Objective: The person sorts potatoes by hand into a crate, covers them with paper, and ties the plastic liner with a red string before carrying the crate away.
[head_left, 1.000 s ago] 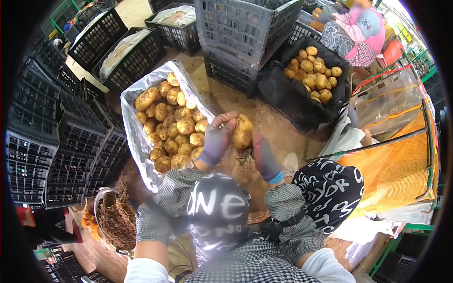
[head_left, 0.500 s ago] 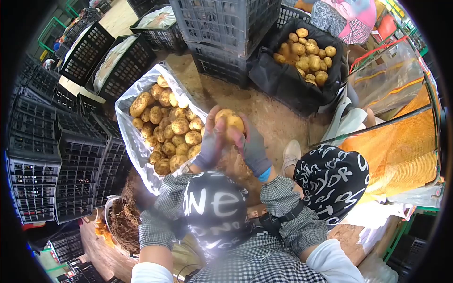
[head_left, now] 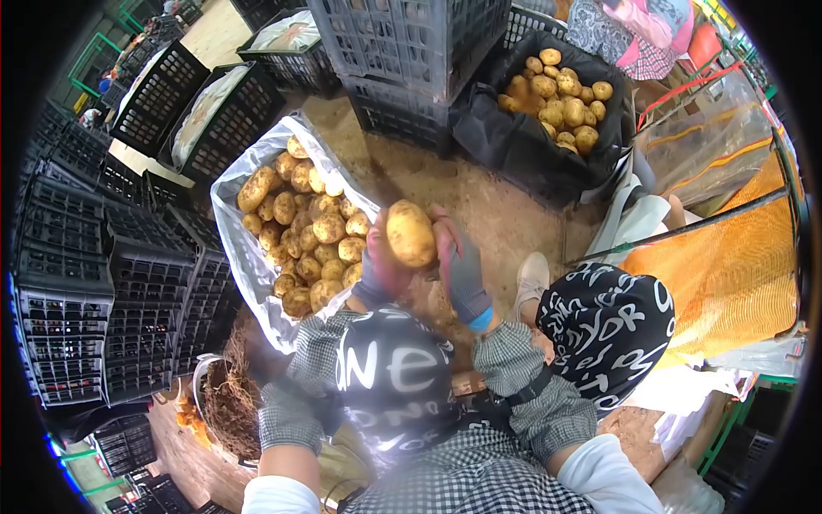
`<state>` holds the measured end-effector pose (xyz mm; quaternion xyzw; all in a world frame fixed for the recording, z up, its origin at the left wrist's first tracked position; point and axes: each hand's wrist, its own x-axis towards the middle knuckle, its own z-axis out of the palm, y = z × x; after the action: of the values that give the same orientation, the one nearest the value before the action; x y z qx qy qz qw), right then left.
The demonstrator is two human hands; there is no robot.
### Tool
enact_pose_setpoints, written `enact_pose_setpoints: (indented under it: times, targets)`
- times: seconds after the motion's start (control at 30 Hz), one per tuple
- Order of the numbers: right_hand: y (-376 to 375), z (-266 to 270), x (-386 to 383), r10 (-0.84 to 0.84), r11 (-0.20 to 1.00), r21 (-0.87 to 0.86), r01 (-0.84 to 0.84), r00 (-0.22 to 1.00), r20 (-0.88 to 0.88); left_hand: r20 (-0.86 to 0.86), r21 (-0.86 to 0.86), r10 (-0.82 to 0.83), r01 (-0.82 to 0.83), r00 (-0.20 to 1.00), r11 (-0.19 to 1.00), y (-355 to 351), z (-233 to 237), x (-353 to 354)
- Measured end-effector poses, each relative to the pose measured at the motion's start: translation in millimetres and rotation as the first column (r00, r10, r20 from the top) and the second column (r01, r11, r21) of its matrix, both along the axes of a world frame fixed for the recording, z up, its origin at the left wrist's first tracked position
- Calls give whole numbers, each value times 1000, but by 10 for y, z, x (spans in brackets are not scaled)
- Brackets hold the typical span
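Two hands, one potato.
Left hand and right hand clasp it from either side, beside the sack's right edge; its long axis seems to run away from the person.

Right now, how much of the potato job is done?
Looks done: a heap of potatoes in the black-lined crate. In hand: one potato, held by the left hand and right hand. Seemingly left: the pile in the clear-lined crate beside the left hand.

Dirt floor ahead open; potato-filled bag blocks left, stacked crates (black) block beyond.
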<state>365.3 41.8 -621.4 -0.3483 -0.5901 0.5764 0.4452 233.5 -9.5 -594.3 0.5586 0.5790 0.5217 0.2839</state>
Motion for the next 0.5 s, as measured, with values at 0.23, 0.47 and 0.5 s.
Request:
enact_pose_setpoints:
  times: [0.23, 0.47, 0.5]
  targets:
    - [-8, 247, 129, -2, 944, 312, -106, 945, 328, 660, -51, -35, 91, 751, 995, 37, 224, 86]
    - [33, 329, 179, 208, 978, 13, -208, 977, -52, -257, 75, -27, 48, 966, 996, 69, 133, -175]
    - [12, 332, 185, 198, 980, 6, -198, 979, -53, -115, 13, -21, 23, 993, 1000, 65, 134, -154]
